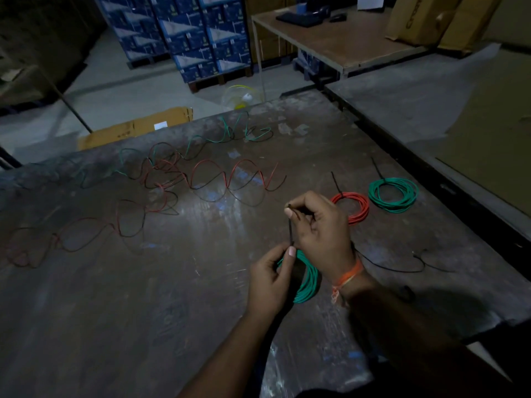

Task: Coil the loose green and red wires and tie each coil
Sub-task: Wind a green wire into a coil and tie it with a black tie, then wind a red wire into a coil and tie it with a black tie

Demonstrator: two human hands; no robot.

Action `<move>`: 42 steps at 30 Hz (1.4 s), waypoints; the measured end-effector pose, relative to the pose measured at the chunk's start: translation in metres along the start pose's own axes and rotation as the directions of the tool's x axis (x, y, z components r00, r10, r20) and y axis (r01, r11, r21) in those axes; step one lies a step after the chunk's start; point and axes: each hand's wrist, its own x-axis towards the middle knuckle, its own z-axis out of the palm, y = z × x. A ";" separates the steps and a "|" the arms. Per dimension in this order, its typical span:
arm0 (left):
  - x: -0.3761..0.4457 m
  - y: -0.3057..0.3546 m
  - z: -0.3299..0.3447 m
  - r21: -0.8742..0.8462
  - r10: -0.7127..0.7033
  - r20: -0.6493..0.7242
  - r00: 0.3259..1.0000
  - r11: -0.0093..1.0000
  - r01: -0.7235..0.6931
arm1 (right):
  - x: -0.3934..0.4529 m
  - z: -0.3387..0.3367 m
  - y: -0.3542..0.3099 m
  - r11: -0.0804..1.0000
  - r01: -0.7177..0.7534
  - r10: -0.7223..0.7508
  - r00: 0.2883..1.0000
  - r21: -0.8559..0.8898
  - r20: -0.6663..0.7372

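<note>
A green wire coil (pixel 309 278) lies on the dark table (pixel 143 311) under my hands. My left hand (pixel 270 278) pinches the coil where a black cable tie (pixel 290 229) rises from it. My right hand (pixel 320 225) pinches the tie's upper end above the coil. To the right lie a tied red coil (pixel 356 206) and a tied green coil (pixel 393 195), each with a black tie tail sticking up. Loose red wire (pixel 224 179) and loose green wire (pixel 201 142) sprawl in loops across the far and left table.
Spare black cable ties (pixel 402 268) lie on the table right of my right wrist. Beyond the table's far edge are a cardboard box (pixel 135 129), stacked blue cartons (pixel 186 33) and a wooden desk (pixel 344 38). The table's right edge runs close to the tied coils.
</note>
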 end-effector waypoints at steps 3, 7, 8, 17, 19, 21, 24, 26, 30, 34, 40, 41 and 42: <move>0.005 -0.005 0.000 -0.040 -0.060 -0.075 0.995 0.998 0.057 | 0.001 -0.004 0.002 0.987 -0.157 0.156 0.988 0.034 0.021; 0.036 0.008 0.009 -0.249 -0.203 -0.182 0.962 0.956 0.154 | -0.020 -0.012 0.023 0.930 -0.351 0.362 0.926 -0.108 0.106; 0.046 0.012 0.013 -0.242 -0.206 -0.185 0.961 0.957 0.159 | -0.027 -0.014 0.027 0.919 -0.371 0.386 0.917 -0.134 0.105; 0.121 -0.006 0.045 0.186 -0.267 -0.055 0.962 0.944 0.272 | -0.006 -0.006 0.058 0.804 -0.529 0.514 0.848 -0.271 -0.131; 0.129 -0.004 0.047 0.446 -0.208 -0.013 0.978 0.874 0.192 | 0.002 -0.003 0.067 0.764 -0.547 0.534 0.834 -0.343 -0.141; 0.133 -0.003 0.048 0.633 -0.142 0.035 0.989 0.769 0.088 | 0.008 0.001 0.074 0.712 -0.562 0.564 0.815 -0.422 -0.134; 0.131 -0.012 0.043 0.692 -0.063 0.129 0.990 0.720 -0.044 | 0.010 0.005 0.081 0.654 -0.546 0.584 0.804 -0.524 -0.110; 0.129 -0.022 0.038 0.695 -0.031 0.173 0.984 0.712 -0.100 | 0.011 0.008 0.085 0.640 -0.525 0.578 0.810 -0.561 -0.098; 0.123 -0.028 0.027 0.656 -0.009 0.136 0.991 0.751 -0.083 | 0.007 0.011 0.086 0.615 -0.445 0.522 0.848 -0.651 -0.087; 0.121 -0.024 0.018 0.615 0.001 0.113 0.994 0.785 -0.071 | 0.002 0.011 0.084 0.640 -0.346 0.371 0.921 -0.686 -0.119; 0.114 -0.021 -0.014 0.581 0.071 0.042 0.997 0.810 -0.082 | 0.011 0.020 0.059 0.822 -0.182 0.209 0.978 -0.539 -0.011; 0.114 -0.019 -0.023 0.582 0.077 0.017 0.997 0.810 -0.072 | 0.015 0.026 0.056 0.852 -0.178 0.217 0.976 -0.492 0.023; 0.115 -0.018 -0.032 0.581 0.077 -0.010 0.997 0.812 -0.057 | 0.019 0.032 0.052 0.877 -0.165 0.213 0.975 -0.452 0.057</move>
